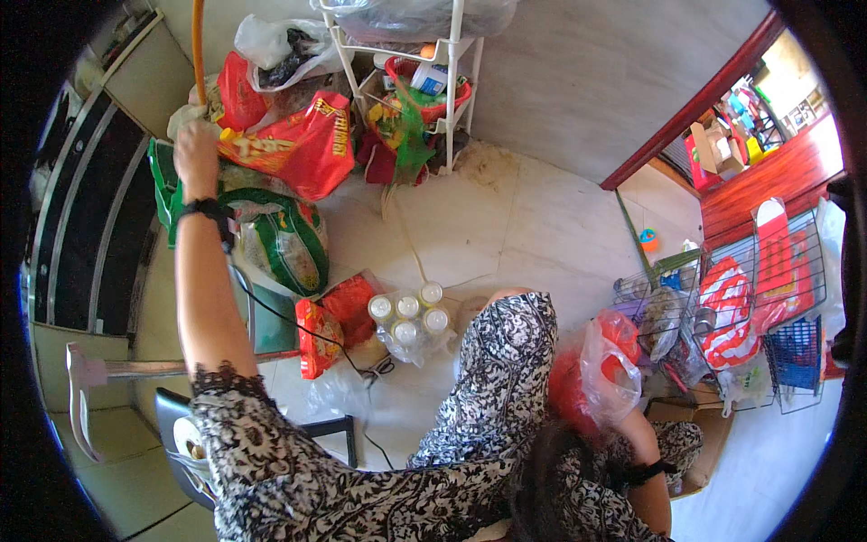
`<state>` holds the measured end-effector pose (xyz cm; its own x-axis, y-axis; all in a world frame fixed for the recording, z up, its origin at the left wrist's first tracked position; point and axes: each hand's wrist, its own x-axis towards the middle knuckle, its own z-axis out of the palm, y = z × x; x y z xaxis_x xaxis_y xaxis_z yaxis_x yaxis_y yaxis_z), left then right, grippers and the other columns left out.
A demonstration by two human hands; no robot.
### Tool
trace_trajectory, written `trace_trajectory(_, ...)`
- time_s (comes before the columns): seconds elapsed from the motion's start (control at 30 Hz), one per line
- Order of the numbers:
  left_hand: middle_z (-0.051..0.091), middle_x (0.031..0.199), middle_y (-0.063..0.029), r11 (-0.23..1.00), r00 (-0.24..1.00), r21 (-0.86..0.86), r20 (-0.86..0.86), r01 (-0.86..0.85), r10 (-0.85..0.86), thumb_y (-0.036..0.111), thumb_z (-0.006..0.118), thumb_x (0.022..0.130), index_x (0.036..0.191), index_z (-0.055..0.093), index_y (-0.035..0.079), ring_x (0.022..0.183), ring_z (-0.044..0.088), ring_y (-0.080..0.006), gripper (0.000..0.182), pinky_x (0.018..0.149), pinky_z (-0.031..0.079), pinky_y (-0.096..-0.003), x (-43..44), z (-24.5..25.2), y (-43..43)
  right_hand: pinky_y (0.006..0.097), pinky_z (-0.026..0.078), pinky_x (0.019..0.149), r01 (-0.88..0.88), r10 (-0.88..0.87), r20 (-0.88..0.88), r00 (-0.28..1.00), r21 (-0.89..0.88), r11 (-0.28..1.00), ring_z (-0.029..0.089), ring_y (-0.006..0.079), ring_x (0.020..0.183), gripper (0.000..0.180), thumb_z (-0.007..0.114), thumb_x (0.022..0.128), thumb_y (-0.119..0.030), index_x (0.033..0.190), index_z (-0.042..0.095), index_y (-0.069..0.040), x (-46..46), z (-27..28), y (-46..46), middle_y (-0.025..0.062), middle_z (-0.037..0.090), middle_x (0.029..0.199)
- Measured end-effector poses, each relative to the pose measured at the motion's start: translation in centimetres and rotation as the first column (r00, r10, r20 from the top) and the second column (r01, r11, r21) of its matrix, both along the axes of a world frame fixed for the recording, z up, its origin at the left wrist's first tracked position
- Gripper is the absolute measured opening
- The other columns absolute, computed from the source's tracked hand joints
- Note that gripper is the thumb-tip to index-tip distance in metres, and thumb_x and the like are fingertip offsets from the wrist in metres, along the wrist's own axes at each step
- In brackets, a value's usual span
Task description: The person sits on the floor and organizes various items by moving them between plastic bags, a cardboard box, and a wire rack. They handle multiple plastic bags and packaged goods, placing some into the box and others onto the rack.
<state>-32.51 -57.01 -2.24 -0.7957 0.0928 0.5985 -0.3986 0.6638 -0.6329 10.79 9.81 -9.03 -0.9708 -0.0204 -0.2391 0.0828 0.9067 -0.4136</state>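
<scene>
My left hand (196, 152) is stretched out at the upper left, at the left end of a red and yellow plastic bag (305, 146). It is blurred, and what its fingers hold is unclear. Under the forearm's side lies a green and clear packed bag (284, 240). At the right, my right hand (620, 403) is at a clear plastic bag (613, 369) with red plastic (572, 389) beside it; the bag hides the fingers. Several jars or cans with pale round tops (407, 306) stand in clear wrap on the floor, near a red packet (318, 339).
A white shelf rack (450, 88) holds a red basket (447, 112) at the top. Wire baskets (799, 271) with bags stand at the right, above a cardboard box (711, 447). A black chair (169, 420) and a black cable (298, 325) are at the lower left.
</scene>
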Motion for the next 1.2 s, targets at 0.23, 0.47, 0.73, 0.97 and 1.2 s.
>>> trace_trajectory(0.23,0.063,0.101,-0.0050,0.964,0.978,-0.165,-0.030,-0.209,0.207,0.017,0.051,0.090,0.091,0.069,0.012,0.098,0.062,-0.0212,0.018,0.080,0.052,-0.0336,2.9,13.9,-3.8,0.0409,0.051,0.073,-0.015,0.020,-0.088,0.996,0.061,0.998,0.063,0.0362,0.084,0.015,0.057,0.084,-0.013,0.095,0.064,-0.006,-1.1,3.3,0.9,0.0188,0.064,0.093)
trace_trajectory(0.47,0.056,0.123,-0.0182,0.799,0.932,0.509,0.319,-0.320,0.170,0.020,0.045,0.094,0.115,0.065,0.010,0.108,0.062,-0.0361,0.030,0.085,0.054,-0.0453,2.8,5.5,-2.1,0.0408,0.051,0.072,-0.004,0.024,-0.177,0.984,0.112,0.994,0.064,0.0366,0.084,0.015,0.057,0.084,-0.013,0.094,0.064,-0.006,0.6,6.1,1.5,0.0194,0.064,0.092)
trace_trajectory(0.73,0.049,0.133,-0.0111,0.874,0.931,0.418,0.353,-0.249,0.096,0.023,0.050,0.091,0.121,0.058,0.014,0.102,0.065,-0.0363,0.032,0.079,0.054,-0.0464,3.9,5.0,1.2,0.0408,0.051,0.072,0.046,0.009,-0.277,0.961,0.192,0.980,0.064,0.0370,0.083,0.014,0.057,0.083,-0.013,0.093,0.065,-0.006,3.3,10.3,3.5,0.0201,0.064,0.091)
trace_trajectory(0.97,0.052,0.128,-0.0142,0.864,0.920,0.474,0.391,-0.168,-0.036,0.028,0.054,0.091,0.122,0.060,0.014,0.111,0.059,-0.0370,0.035,0.088,0.051,-0.0517,5.5,8.4,12.4,0.0412,0.051,0.071,0.001,0.110,-0.499,0.859,0.217,0.976,0.063,0.0377,0.081,0.015,0.058,0.082,-0.014,0.092,0.065,-0.005,0.1,11.8,-0.1,0.0199,0.064,0.089)
trace_trajectory(1.2,0.017,0.156,-0.0208,-0.186,-0.033,0.980,-0.188,-0.071,-0.982,0.062,0.062,0.082,0.153,0.011,0.012,0.142,0.024,-0.0345,0.101,0.114,0.027,-0.0455,18.9,6.3,38.6,0.0387,0.052,0.059,0.062,0.009,-0.597,0.802,0.099,0.993,0.064,0.0291,0.068,0.011,0.063,0.081,-0.017,0.089,0.068,-0.011,-0.8,11.6,-0.9,0.0100,0.064,0.080)
